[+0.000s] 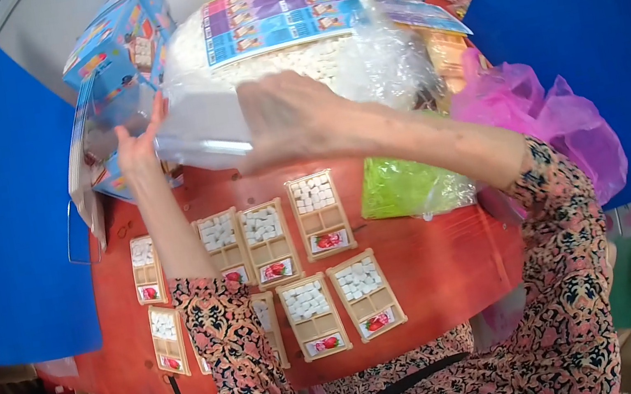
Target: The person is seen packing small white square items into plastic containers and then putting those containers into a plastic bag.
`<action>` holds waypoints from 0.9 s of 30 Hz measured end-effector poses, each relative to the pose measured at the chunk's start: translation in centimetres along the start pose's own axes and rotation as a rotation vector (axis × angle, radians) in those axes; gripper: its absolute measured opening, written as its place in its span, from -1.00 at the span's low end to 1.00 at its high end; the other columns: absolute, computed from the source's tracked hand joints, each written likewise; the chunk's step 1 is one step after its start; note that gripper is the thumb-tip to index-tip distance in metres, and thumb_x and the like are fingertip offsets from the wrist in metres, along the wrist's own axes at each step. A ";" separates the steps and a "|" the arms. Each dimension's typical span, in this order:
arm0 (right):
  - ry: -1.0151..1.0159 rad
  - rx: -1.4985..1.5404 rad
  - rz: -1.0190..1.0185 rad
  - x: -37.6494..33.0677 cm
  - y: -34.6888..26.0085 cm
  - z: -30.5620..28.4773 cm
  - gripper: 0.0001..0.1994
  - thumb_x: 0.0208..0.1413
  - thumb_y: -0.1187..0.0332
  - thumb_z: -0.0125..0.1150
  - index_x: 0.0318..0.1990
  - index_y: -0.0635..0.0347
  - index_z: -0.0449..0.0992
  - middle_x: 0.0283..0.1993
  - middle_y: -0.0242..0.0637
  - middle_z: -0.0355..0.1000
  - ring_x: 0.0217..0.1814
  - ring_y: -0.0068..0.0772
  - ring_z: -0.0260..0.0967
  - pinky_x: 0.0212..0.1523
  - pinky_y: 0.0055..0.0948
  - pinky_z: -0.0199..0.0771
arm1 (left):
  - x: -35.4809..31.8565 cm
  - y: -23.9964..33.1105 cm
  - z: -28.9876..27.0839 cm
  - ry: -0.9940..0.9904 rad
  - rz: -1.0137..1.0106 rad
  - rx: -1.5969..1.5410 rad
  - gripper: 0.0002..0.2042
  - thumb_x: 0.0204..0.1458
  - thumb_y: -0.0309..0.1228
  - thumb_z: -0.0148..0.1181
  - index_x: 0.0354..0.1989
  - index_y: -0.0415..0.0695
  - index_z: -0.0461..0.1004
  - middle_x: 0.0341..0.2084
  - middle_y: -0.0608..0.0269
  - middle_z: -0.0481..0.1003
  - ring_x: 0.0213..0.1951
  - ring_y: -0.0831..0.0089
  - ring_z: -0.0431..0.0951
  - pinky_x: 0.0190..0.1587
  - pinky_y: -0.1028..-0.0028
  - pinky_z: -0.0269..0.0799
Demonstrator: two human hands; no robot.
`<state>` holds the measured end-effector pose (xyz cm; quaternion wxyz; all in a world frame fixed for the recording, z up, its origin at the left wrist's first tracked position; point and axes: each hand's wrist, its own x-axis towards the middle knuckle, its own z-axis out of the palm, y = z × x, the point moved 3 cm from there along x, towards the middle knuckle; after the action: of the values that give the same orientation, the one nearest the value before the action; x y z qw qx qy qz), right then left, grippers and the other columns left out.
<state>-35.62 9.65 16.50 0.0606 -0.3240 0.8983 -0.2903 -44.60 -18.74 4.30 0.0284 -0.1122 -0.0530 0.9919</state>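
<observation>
So, counting first: at least eight wooden trays (324, 219) sit on the red table (444, 267), nearer the person than both hands. Four are in the far row and at least four in the near one. Seven strawberry cards (329, 241) are visible, all at the trays' near ends, with white cubes (316, 193) at the far ends.

Other stuff, one each: a big clear bag (384, 60) of white bits just beyond the right hand, a printed sheet (281, 15) on top of it, a blue box (111, 47) beyond the left hand, and a green packet (401, 187) plus a pink bag (579, 128) off to the right hand's right.

The left sleeve (229, 328) covers part of the trays, and a scrap at its edge could be a ninth, hard to say. Cubes are too packed to count.

The see-through plastic container (205, 136) is up between the two hands, blurry, so its exact shape is anyone's guess. Left hand (140, 147): fingers spread, thumb well out, touching the container's left end. Right hand (290, 118): smeared by motion at the other end, fingers look bent, can't tell if it's really gripping.
</observation>
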 end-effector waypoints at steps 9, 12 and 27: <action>-0.302 0.498 0.401 -18.1 2.3 0.6 -0.20 -0.36 0.09 0.36 0.11 0.35 0.30 -0.14 -0.06 0.44 -0.11 -0.25 0.40 -0.05 -0.38 0.34 | -3.9 -0.2 0.1 0.152 0.175 -0.062 -0.30 0.17 -0.14 -0.05 0.30 -0.31 -0.20 0.29 -0.18 -0.19 0.30 -0.06 -0.10 0.23 -0.10 0.11; -0.248 0.626 0.521 -23.3 4.6 2.1 -0.17 -0.32 0.17 0.41 0.19 0.32 0.23 -0.02 -0.16 0.41 -0.02 -0.35 0.35 0.04 -0.41 0.29 | -6.3 -3.5 -0.6 0.079 0.726 0.905 -0.41 0.18 -0.26 -0.03 0.27 -0.33 -0.07 0.22 -0.18 0.02 0.20 0.03 0.16 0.18 0.13 0.27; -0.052 0.677 0.594 -33.5 11.8 6.4 -0.13 -0.30 0.19 0.44 0.20 0.41 0.18 0.01 -0.17 0.38 0.08 -0.38 0.30 0.12 -0.43 0.22 | 2.5 -39.7 -2.9 -1.269 1.170 2.798 -0.81 -0.03 -0.32 0.16 -0.38 -0.20 0.51 -0.32 0.04 0.46 0.14 -0.02 0.25 0.14 -0.18 0.02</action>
<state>-13.91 34.59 1.99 0.2663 -0.0213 0.8049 -0.5299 -44.66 21.17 5.40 0.2794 -0.3953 -0.8747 -0.0258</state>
